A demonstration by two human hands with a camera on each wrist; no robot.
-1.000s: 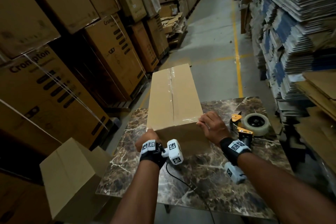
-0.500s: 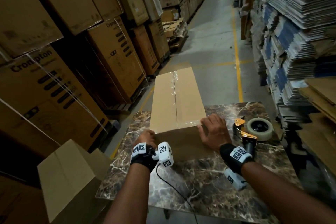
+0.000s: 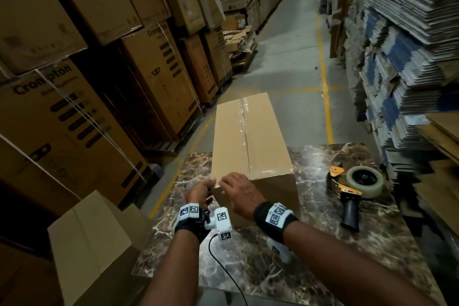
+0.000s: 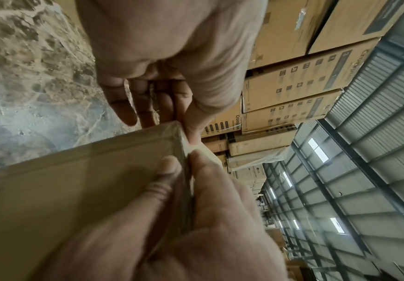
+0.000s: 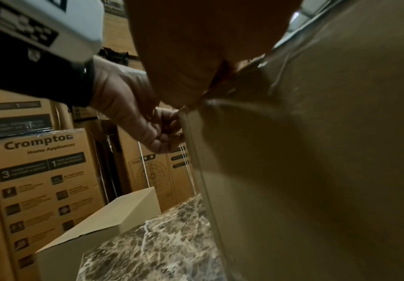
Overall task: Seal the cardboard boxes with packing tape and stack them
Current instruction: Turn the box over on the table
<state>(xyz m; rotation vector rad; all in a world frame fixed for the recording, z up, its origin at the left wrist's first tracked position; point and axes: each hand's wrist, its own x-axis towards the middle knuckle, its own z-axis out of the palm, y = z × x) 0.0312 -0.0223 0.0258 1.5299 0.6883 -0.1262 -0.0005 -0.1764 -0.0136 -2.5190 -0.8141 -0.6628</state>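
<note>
Just changed: your right hand (image 3: pixel 238 191) has slid to the box's (image 3: pixel 268 146) near-left corner.
Grip: left hand (image 3: pixel 198 191) pinches that corner; right fingers straight, thumb pressing.
Box: on table (image 3: pixel 323 251), taped; stacking likely next.

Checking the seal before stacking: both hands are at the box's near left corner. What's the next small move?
Probably rub the tape end flat down that corner: the left hand pinches the cardboard box's corner, the right hand presses there, and the tape dispenser lies aside on the table.
</note>
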